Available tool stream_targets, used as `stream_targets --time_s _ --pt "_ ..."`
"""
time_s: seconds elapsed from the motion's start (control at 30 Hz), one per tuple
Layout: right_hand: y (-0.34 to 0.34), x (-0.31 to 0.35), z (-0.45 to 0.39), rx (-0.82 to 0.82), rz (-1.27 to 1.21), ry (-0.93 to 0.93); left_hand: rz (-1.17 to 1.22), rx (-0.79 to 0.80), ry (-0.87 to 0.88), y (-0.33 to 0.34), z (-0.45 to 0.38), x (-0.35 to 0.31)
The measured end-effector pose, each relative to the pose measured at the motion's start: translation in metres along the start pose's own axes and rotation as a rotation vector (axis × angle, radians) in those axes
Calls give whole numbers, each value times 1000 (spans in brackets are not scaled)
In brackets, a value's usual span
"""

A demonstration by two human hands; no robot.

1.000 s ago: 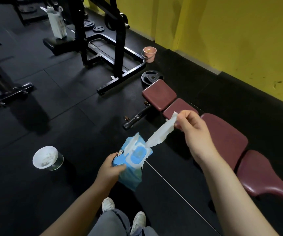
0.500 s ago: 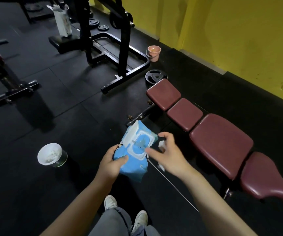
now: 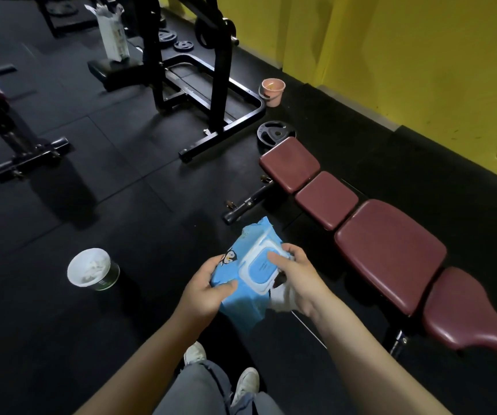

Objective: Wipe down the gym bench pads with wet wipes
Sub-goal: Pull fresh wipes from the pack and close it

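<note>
Two hands on the wipe pack point(image 3: 242, 275): left hand point(image 3: 204, 290) grips its edge, right hand point(image 3: 296, 278) presses the lid down with a wipe point(image 3: 281, 299) tucked under its curled fingers. Prep step, looks like. Next up: wiping the bench pads point(image 3: 391, 253) just to the right.

Bench pads point(image 3: 389, 253) bare on top, open floor point(image 3: 139, 205) left; cup point(image 3: 91, 269) nearby.
</note>
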State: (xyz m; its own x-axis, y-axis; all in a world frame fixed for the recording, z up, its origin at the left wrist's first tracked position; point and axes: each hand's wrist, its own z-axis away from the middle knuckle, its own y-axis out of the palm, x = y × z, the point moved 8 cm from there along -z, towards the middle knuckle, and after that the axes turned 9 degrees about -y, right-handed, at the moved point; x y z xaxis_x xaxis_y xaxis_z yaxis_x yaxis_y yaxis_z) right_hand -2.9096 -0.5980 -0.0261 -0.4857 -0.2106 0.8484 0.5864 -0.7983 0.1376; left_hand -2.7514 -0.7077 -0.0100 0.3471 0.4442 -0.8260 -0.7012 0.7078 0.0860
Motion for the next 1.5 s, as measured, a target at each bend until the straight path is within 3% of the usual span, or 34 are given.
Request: stream_targets --time_s 0.23,0.4,0.63,1.0,1.27,1.5 --pt "-5 -5 2 -32 48 45 -67 5 23 0 3 5" --pt "-3 19 16 26 333 -82 -193 -39 71 -9 4 -3" --pt "8 11 10 76 322 -21 -360 -76 108 -17 6 -11" --pt "-4 15 10 -15 124 -128 -64 13 -2 -15 2 -3" --pt "16 8 22 145 69 -82 51 51 -33 -13 1 -2" --pt "23 11 21 157 47 -115 45 61 -26 -15 1 -5"
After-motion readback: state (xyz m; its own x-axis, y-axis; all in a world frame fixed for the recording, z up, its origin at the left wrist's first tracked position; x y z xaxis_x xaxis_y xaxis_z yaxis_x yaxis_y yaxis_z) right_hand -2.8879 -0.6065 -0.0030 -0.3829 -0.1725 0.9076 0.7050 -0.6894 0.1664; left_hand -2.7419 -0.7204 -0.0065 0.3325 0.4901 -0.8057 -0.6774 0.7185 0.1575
